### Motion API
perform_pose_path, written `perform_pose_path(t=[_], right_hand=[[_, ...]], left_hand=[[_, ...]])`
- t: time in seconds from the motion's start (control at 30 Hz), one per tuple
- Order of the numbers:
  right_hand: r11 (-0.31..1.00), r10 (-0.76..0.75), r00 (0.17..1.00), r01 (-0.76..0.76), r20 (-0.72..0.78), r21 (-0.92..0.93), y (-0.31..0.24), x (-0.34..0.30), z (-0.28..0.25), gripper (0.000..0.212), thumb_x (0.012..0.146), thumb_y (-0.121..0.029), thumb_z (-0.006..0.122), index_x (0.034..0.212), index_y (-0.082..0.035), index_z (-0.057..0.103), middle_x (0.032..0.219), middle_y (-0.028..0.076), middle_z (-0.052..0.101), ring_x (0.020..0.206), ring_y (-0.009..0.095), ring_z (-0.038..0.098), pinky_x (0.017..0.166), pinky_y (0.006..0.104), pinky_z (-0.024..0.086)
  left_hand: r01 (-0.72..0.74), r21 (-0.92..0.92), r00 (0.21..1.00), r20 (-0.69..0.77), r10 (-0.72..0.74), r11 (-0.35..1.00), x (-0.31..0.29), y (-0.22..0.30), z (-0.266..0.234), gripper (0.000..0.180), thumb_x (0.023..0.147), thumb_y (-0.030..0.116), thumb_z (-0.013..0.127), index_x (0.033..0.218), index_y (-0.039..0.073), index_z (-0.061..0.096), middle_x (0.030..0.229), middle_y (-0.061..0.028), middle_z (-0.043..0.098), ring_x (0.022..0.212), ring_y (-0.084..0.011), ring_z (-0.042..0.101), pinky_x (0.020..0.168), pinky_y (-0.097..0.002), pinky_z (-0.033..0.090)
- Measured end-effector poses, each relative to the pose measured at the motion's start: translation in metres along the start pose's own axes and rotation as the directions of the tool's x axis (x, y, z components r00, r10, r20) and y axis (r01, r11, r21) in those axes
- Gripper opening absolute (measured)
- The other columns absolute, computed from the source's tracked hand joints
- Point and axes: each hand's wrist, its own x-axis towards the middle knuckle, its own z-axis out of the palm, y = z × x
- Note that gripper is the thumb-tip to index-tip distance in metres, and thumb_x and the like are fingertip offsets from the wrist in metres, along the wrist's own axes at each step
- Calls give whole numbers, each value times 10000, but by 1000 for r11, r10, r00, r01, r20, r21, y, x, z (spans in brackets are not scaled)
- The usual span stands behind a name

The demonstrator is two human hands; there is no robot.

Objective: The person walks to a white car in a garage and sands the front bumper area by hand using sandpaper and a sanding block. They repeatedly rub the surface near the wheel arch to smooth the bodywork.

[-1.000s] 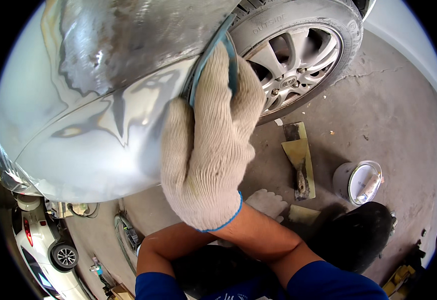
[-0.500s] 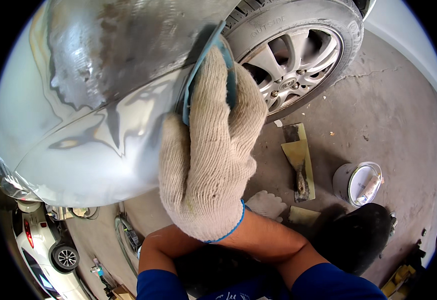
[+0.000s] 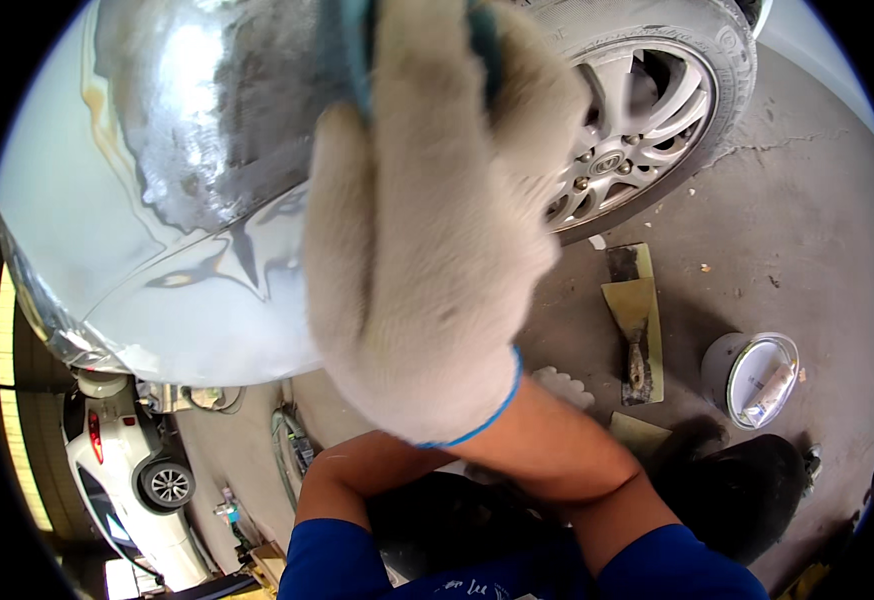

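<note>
My right hand (image 3: 437,220), in an off-white knitted glove with a blue cuff, is closed around a thin, bendable teal sheet (image 3: 359,50). Motion blurs the sheet, and the fingers cover much of it. It lies over the bare-metal patch (image 3: 247,120) of a silvery-grey car panel (image 3: 247,345), beside the wheel (image 3: 647,140); whether it touches the metal cannot be told. Beyond my right forearm show the stretched fingertips of a white-gloved hand (image 3: 564,386), apparently my left hand. The rest of it is hidden behind the right forearm.
A putty knife (image 3: 634,330) lies on a yellowish board (image 3: 653,360) on the concrete. Right of it stands a round can (image 3: 727,375) with a tube on its lid. A flat yellowish piece (image 3: 640,437) lies nearer me. A white car (image 3: 137,490) stands at lower left.
My right hand has moved up the panel with the teal sheet, from the panel's edge by the tyre onto the bare-metal patch. The view has shifted, so floor things sit farther right.
</note>
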Motion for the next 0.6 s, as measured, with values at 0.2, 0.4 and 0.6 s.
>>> perform_pose_path(t=[0.2,0.4,0.6], right_hand=[[921,82,988,-126,132,368,54,16,-69,449,922,-174,538,1317,35,496,1035,101,586,938,143,548,794,259,468],[873,365,913,-403,179,276,86,25,-83,447,872,-175,665,1276,-13,566,1006,45,616,870,91,555,755,234,473],[800,459,817,-551,349,238,93,27,-87,434,845,-126,670,1258,-21,588,947,30,624,832,90,557,720,220,465]], left_hand=[[202,142,819,-566,-88,969,-79,7,-97,302,824,230,635,1080,70,633,1096,-116,600,1087,-273,533,968,-439,419],[661,488,372,-873,315,569,-155,57,-244,613,672,230,814,1189,42,544,1175,-128,580,1089,-280,541,983,-423,397],[697,699,530,-654,540,162,-136,39,-307,902,657,522,811,1328,9,493,1282,-191,536,1178,-346,524,984,-435,440]])
